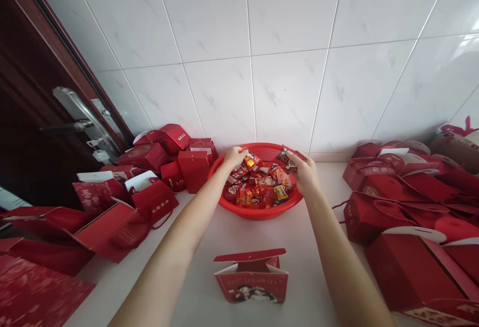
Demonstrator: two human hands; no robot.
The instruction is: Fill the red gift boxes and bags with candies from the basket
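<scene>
A round red plastic basket point(258, 212) stands against the tiled wall, filled with small wrapped snack packets point(262, 187). At its left rim, my left hand point(235, 156) pinches a red and yellow snack packet point(252, 160). Over on the right side of the basket, my right hand point(305, 170) grips a dark red snack packet point(286, 156) between thumb and fingers. Close in front of me, between my forearms, an open red gift box point(258, 287) with a cartoon couple on its front stands upright, its top flap raised.
Red gift boxes and bags point(149, 197) crowd the left of the white table point(202, 277). More closed red gift boxes point(396, 217) are packed along the right. A dark door with a metal handle point(80, 112) is at the far left.
</scene>
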